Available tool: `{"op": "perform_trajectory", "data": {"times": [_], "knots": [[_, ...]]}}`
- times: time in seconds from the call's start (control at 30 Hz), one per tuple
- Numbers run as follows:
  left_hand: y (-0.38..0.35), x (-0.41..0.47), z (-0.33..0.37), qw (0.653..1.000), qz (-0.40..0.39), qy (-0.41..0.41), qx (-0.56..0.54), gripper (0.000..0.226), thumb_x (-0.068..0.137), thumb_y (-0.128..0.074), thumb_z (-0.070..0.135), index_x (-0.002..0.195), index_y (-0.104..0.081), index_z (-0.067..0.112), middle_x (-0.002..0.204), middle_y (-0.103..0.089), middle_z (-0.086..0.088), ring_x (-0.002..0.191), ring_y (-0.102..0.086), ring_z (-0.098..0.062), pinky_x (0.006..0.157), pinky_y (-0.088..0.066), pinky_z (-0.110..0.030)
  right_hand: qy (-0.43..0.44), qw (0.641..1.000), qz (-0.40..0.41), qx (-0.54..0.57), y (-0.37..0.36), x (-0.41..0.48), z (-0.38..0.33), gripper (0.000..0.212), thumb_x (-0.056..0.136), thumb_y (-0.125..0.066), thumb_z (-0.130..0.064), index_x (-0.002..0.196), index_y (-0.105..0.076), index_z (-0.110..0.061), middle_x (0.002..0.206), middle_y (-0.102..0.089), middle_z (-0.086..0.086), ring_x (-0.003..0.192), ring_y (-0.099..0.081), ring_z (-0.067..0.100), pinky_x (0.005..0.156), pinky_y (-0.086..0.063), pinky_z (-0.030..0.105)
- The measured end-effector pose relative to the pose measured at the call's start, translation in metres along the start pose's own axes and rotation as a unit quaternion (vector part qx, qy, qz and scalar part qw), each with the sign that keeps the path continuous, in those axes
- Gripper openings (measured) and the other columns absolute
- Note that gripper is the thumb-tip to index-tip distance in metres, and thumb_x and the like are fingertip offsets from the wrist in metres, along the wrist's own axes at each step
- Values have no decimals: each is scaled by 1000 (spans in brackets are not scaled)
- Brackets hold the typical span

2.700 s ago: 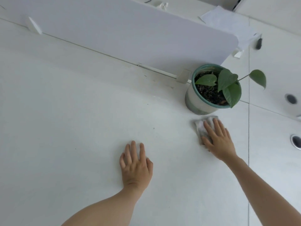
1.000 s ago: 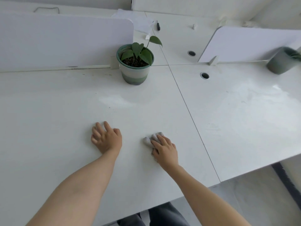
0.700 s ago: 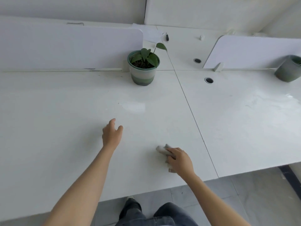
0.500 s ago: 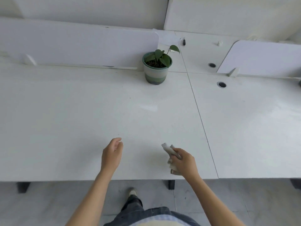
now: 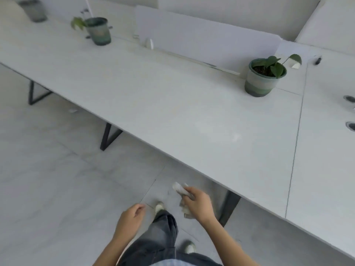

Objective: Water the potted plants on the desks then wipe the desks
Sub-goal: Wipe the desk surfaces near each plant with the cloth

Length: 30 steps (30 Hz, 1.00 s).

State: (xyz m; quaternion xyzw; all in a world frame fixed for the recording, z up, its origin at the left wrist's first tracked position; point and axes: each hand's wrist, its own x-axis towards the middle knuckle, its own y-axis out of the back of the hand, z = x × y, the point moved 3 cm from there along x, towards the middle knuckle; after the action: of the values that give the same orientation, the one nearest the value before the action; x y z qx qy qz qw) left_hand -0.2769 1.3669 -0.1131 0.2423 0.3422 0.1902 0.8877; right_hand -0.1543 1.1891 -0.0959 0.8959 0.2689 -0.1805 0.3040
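Observation:
My right hand grips a crumpled white cloth in the air over the floor, off the near edge of the white desk. My left hand hangs beside it, fingers loosely curled, holding nothing. A green potted plant stands at the back right of the desk by the divider. A second potted plant stands far left, and a grey pot sits beyond it, blurred.
A white divider panel runs along the desk's back. Black desk legs stand on the grey tiled floor. Cable holes lie in the neighbouring desk at right. My legs and shoes are below.
Both hands have come off the desk and back over the floor, the right one lifting the cloth. The view has swung left, showing more desks and pots.

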Motion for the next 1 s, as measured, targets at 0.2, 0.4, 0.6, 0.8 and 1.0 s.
{"op": "perform_trajectory", "data": {"times": [0.2, 0.4, 0.6, 0.8, 1.0], "knots": [[44, -26, -38, 993, 75, 50, -80, 23, 94, -44, 14, 78, -55, 26, 86, -63, -2, 88, -61, -24, 82, -45, -33, 27, 998, -40, -37, -46, -13, -31, 31, 84, -49, -17, 111, -63, -24, 79, -66, -6, 79, -67, 22, 70, -58, 42], [115, -31, -89, 993, 73, 27, -91, 19, 94, -45, 18, 84, -56, 30, 85, -63, 4, 87, -62, -20, 80, -46, -28, 40, 998, -40, -32, -126, -12, -85, 19, 85, -49, -20, 95, -64, -20, 79, -71, 2, 74, -68, 23, 64, -58, 47], [239, -40, -192, 949, 241, 89, -182, 16, 94, -44, 13, 90, -59, 13, 89, -63, -7, 87, -59, -24, 73, -39, -28, 125, 977, -148, -90, -268, -22, -160, 19, 90, -47, -17, 100, -62, -22, 76, -64, -4, 58, -59, 0, 40, -45, 9], [273, -38, -244, 928, 266, 143, -220, 28, 94, -44, 16, 69, -51, 25, 85, -63, -9, 86, -61, -29, 73, -42, -32, 126, 964, -170, -160, -330, -19, -187, 22, 88, -49, -24, 103, -65, -24, 85, -72, -1, 78, -67, 16, 70, -58, 33], [266, 7, -246, 969, 124, 143, -157, 18, 94, -42, 18, 85, -58, 17, 87, -63, -2, 88, -61, -20, 79, -47, -27, 146, 946, -176, -228, -352, 20, -207, 26, 88, -51, -21, 110, -64, -19, 91, -62, -7, 81, -54, 9, 62, -39, 9]]}}
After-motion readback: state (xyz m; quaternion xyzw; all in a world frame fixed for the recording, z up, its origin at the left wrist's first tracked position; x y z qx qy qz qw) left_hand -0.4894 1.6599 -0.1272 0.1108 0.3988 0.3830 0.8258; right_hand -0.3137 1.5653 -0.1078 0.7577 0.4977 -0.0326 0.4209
